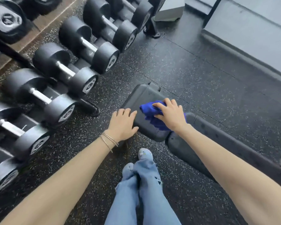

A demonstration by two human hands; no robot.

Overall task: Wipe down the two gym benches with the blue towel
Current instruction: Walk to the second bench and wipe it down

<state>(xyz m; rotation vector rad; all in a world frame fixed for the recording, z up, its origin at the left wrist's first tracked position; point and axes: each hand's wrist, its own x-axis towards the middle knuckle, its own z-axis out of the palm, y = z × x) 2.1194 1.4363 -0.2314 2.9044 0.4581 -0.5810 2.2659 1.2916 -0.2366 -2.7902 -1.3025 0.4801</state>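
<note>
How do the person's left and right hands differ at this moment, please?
The left hand rests bare on the edge of the bench pad; the right hand holds the bunched blue towel on it. The left wrist wears thin bangles; the right wrist is bare. Both are on the same pad.

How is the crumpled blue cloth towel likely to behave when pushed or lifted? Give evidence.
The crumpled blue cloth towel is probably floppy: it bunches in folds where the right hand grips it. It should slide easily, since the black padded bench seat looks smooth.
</note>
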